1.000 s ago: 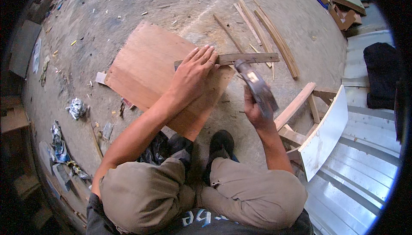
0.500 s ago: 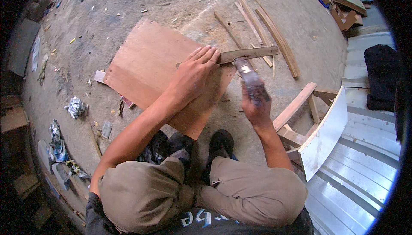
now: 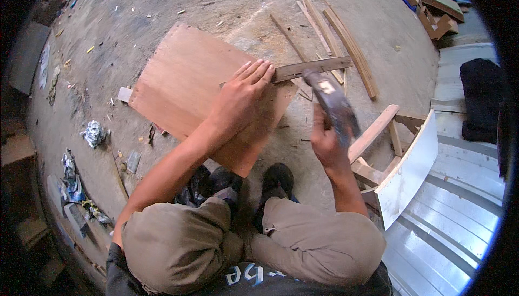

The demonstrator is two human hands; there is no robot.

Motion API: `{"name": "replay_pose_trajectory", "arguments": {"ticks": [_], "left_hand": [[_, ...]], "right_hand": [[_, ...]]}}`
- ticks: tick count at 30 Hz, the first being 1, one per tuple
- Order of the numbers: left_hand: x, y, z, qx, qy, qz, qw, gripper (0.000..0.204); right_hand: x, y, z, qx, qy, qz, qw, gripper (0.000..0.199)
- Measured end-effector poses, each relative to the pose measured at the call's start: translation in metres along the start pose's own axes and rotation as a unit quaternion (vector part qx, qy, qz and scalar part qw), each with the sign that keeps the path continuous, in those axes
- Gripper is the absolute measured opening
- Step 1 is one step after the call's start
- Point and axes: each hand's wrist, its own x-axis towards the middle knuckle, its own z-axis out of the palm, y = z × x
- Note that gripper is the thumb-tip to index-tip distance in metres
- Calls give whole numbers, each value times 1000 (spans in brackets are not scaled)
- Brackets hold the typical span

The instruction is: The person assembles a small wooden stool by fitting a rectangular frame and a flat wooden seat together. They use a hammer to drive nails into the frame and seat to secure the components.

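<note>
1. Plywood sheet (image 3: 186, 87) flat on the floor; thin, light, likely flexes.
2. Left hand (image 3: 240, 98) spread flat, pinning the batten (image 3: 311, 68) across the sheet's right edge.
3. Right hand (image 3: 324, 144) closed around the hammer (image 3: 332, 104), head near the batten.

A rough carpentry workshop: dusty concrete floor (image 3: 162, 4), loose wooden slats (image 3: 346, 47), scattered offcuts.

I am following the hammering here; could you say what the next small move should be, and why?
Probably lift the hammer for another short blow. Its head sits on the wooden strip, the left hand presses that strip flat onto the plywood sheet, and the right hand grips the handle.
</note>
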Motion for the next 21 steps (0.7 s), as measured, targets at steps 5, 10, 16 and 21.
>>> {"name": "replay_pose_trajectory", "arguments": {"ticks": [5, 10, 16, 21], "left_hand": [[-1, -1, 3, -20, 9, 2, 1000, 51], [3, 1, -1, -18, 2, -13, 1000, 54], [-1, 1, 0, -30, 5, 0, 1000, 54], [0, 4, 2, -45, 16, -21, 999, 54]], "right_hand": [[10, -27, -18, 38, 67, -49, 996, 24], [3, 6, 14, -110, -94, 82, 986, 33], [6, 4, -3, 7, -1, -52, 999, 40], [22, -9, 6, -61, -108, 15, 992, 39]]}}
